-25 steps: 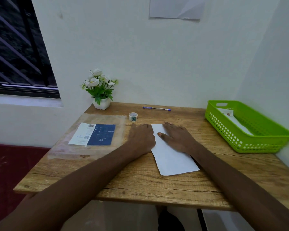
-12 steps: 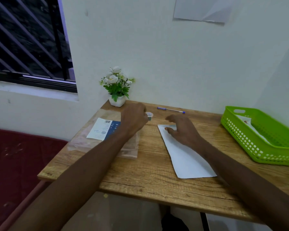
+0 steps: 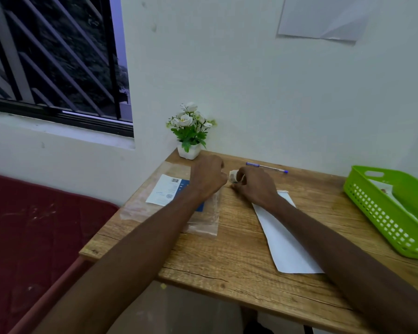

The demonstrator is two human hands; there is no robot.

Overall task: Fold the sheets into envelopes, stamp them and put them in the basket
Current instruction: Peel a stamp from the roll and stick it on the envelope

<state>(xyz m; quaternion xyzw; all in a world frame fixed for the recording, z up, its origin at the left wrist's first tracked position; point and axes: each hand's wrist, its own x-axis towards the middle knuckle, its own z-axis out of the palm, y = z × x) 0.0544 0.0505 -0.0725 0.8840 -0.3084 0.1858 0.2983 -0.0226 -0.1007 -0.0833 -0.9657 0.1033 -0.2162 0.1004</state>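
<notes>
Change since 0.5 s ago: the right hand has left the top of the folded sheet and come over to the stamp roll, meeting the left hand there; the view has also swung further left, showing more window.
Left hand: fingers curled in beside the roll, fingertips at its left edge; whether they actually pinch it cannot be told.
Right hand: fingers closed around the roll from the right, holding it just above the wood.
Stamp roll: small and whitish, between the 2 hands, near the back of the table.
Folded sheet: white, lying flat and slanted, its far end under the right wrist, its near end close to the front edge.
Basket: bright green with a perforated wall, at the right end of the table, white paper inside.
Plastic sleeve: clear, flat under the left forearm, with a white and blue card inside.
Pen: blue, lying near the wall behind the hands.
Table: wood grain, pushed into a corner.
Plant: white flowers in a small white pot at the back left corner.
Room: pale walls, a barred window on the left, a sheet taped high on the wall, dark red flooring below.
</notes>
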